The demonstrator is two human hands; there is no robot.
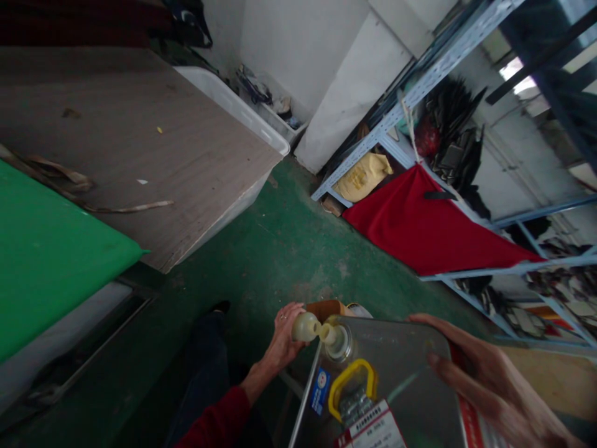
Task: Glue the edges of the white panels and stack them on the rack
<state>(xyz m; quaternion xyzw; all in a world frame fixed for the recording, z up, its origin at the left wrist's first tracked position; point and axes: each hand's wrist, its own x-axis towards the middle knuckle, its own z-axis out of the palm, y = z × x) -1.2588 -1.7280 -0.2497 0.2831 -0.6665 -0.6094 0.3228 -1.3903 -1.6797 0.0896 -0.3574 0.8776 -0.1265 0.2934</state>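
My left hand [282, 336] is closed around a small translucent plastic bottle [305, 327], its neck turned toward the right. Almost meeting it is the pale spout [328, 335] of a large metal can [410, 358], which is tilted. The can has a yellow carrying handle [334, 398], a blue sticker [320, 390] and a white barcode label [375, 429] on its top. At the can's right side, my right hand [489, 379] grips its edge, fingers on the top and side. Whether liquid is passing between spout and bottle cannot be made out.
A wooden-topped table [209, 162] with a green sheet [56, 249] stands at left. Blue metal shelving [364, 155] on the right holds a yellowish sack [364, 177] and a hanging red cloth [424, 230]. Behind the can is a brown box [326, 308] on the green floor [280, 249].
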